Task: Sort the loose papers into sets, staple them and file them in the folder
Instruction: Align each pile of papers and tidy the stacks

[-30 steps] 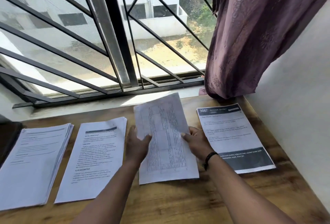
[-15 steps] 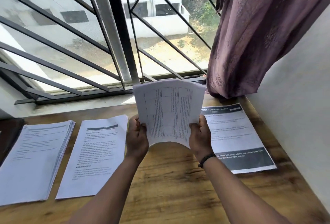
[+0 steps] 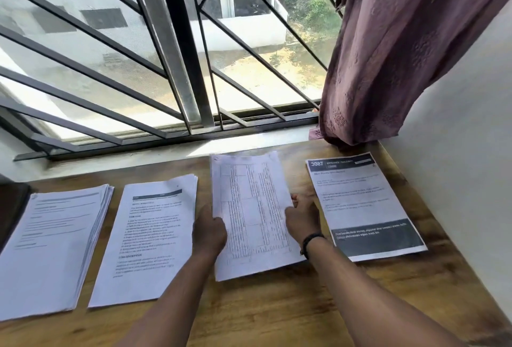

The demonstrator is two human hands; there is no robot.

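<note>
Four sets of printed paper lie in a row on the wooden desk [image 3: 277, 310]. A thick stack [image 3: 52, 247] is at the far left, then a thinner set with a dark header bar [image 3: 149, 238]. In the middle is a set of table-printed sheets [image 3: 255, 213], lying on the desk. My left hand [image 3: 207, 233] grips its left edge and my right hand [image 3: 303, 216] grips its right edge. At the right lies a sheet headed 3087 with a dark band at its foot [image 3: 363, 205].
A barred window [image 3: 171, 50] runs along the desk's far edge. A purple curtain [image 3: 401, 50] hangs at the back right corner, and a white wall [image 3: 465, 180] bounds the right side. A dark object [image 3: 11, 205] shows at the left edge.
Both hands raised the table-printed sheets upright off the desk, then lowered them back flat between the middle-left set and the 3087 sheet.
</note>
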